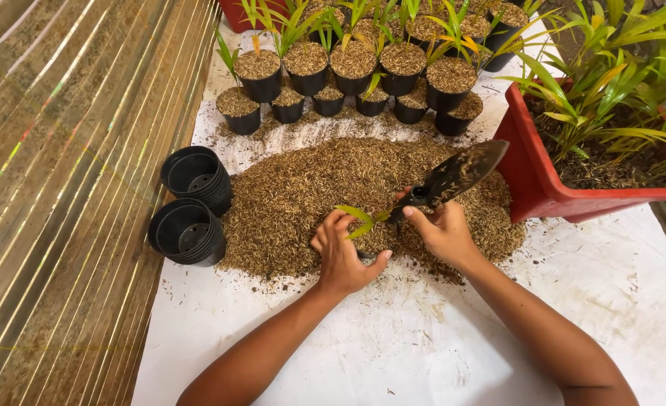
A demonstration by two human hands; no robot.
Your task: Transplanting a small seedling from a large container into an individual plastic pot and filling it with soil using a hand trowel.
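1. White sheeting point(423, 338) covers the ground beside a slatted bamboo wall point(69, 188); a red planter point(532, 177) of seedlings sits at the right.
2. Brown husk heap point(310, 195) spreads mid-sheet, with filled pots point(351, 64) in rows behind it and two stacks of empty black pots point(190, 203) at its left edge.
3. Right hand point(442, 233) is closed around the handle of a dark trowel point(453, 177); its long axis runs diagonally, blade pointing up and right, away from the person.
4. Left hand point(340, 256) curls around a small pot point(370, 244), mostly hidden, at the heap's near edge.
5. Green seedling point(359, 219) stands in it, leaves fanning left; pressing hard could tilt or snap it.
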